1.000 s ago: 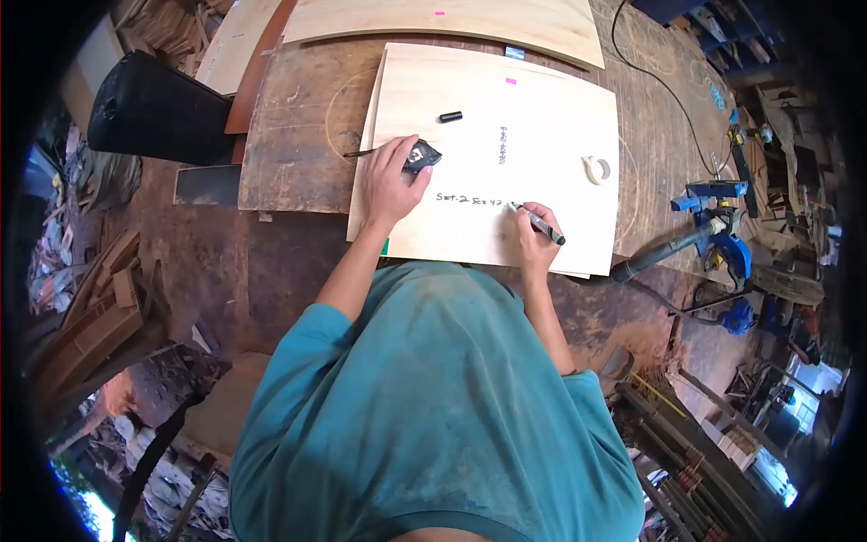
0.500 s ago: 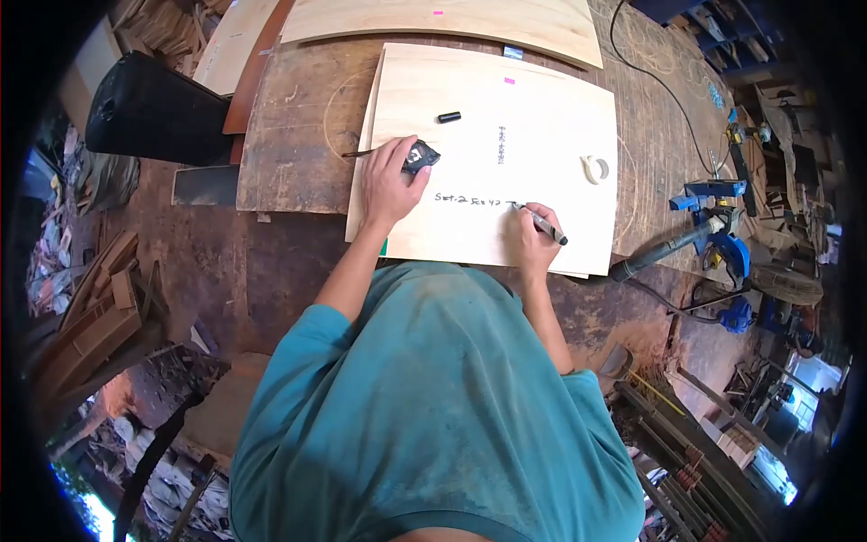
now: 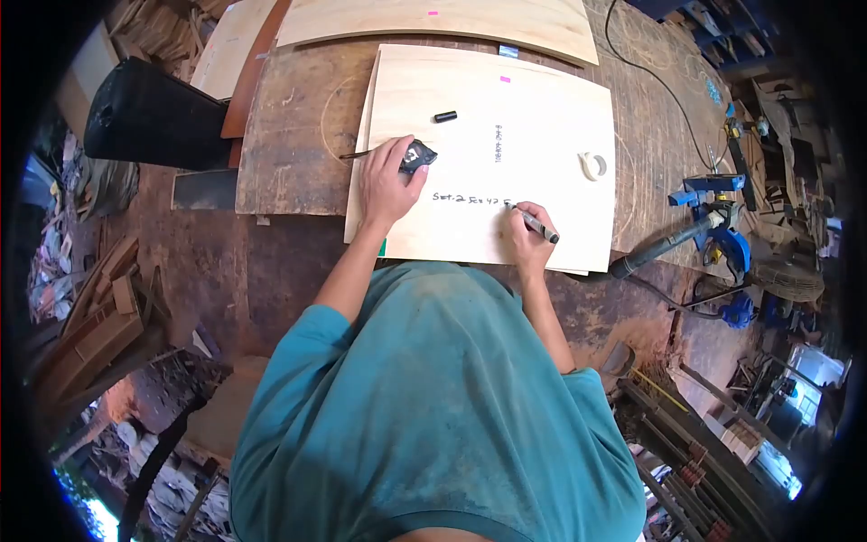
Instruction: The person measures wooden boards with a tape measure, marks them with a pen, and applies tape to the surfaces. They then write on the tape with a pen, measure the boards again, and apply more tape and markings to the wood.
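A pale plywood sheet [image 3: 433,235] lies in front of me, with black handwriting [image 3: 465,199] across its lower middle. My right hand [image 3: 529,237] is closed around a black marker [image 3: 540,224], its tip at the right end of the writing. On the sheet's left part, my left hand [image 3: 390,185] is wrapped round a black tape measure [image 3: 417,156]. A black marker cap [image 3: 446,116] lies above it. Near the sheet's right edge sits a roll of cream tape [image 3: 593,166]. A second column of writing [image 3: 498,144] runs vertically above the handwritten line.
Another plywood board [image 3: 433,25] lies along the far side of the worn workbench [image 3: 293,135]. A black bin-like object [image 3: 153,113] stands at the left. Blue tools [image 3: 722,248] and a dark cable [image 3: 650,68] are at the right.
The marker tip has shifted slightly, and the last character of the handwritten line looks different. The whole view has moved a little. Both hands keep their holds.
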`<state>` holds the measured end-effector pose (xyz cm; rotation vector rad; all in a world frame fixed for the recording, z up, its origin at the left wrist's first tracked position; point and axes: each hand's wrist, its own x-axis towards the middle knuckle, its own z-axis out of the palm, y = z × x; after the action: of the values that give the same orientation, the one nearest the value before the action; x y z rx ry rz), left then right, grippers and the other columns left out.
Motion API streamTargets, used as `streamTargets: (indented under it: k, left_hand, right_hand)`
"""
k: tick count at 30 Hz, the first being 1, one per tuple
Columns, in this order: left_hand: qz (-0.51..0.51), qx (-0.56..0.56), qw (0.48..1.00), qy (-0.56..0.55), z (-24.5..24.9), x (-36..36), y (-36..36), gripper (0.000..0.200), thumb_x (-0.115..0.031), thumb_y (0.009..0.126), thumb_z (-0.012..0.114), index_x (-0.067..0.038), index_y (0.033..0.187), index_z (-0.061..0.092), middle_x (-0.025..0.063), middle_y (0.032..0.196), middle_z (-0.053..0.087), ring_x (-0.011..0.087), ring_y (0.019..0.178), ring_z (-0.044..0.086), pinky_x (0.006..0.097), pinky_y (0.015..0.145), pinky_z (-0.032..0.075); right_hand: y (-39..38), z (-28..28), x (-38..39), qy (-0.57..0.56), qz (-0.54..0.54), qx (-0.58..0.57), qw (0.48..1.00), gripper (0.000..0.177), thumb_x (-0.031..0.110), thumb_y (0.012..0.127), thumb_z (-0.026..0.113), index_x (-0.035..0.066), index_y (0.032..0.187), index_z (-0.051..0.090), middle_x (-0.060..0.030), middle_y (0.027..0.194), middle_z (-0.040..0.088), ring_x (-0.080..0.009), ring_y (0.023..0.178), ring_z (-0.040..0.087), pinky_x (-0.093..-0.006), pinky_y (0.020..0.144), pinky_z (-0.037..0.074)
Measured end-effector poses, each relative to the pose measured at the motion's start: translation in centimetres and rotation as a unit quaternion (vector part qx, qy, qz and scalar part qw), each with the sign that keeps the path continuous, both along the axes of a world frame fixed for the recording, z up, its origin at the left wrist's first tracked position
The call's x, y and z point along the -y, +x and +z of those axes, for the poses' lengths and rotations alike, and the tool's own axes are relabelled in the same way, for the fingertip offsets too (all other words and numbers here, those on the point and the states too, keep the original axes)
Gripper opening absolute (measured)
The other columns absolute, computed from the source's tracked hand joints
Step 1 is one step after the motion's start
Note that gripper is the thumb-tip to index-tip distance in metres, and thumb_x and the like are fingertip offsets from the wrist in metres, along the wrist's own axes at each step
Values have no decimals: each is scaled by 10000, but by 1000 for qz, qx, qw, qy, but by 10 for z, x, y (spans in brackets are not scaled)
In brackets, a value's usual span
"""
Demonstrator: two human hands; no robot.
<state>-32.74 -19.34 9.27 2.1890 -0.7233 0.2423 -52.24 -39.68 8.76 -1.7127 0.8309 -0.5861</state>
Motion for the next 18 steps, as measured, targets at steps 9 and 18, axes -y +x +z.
streamTargets:
  k: [9,18]
  left_hand:
    - [3,4,1000,5,-1,0,-2,530,-253,857,788,-93,1346,659,142,1311,671,356,1212,620,462,1051,460]
    - [-12,-6,1000,-2,1,-3,-2,628,-235,822,812,-91,1406,632,151,1357,660,348,1256,609,452,1079,456]
  right_hand:
    - [-6,0,18,97,-57,-3,994,157,102,925,720,-6,1039,725,-46,850,715,-82,769,623,-242,716,505]
    - [-25,18,40,164,-135,101,972,276,262,1055,662,27,1200,663,-90,893,723,-101,727,602,-255,671,478]
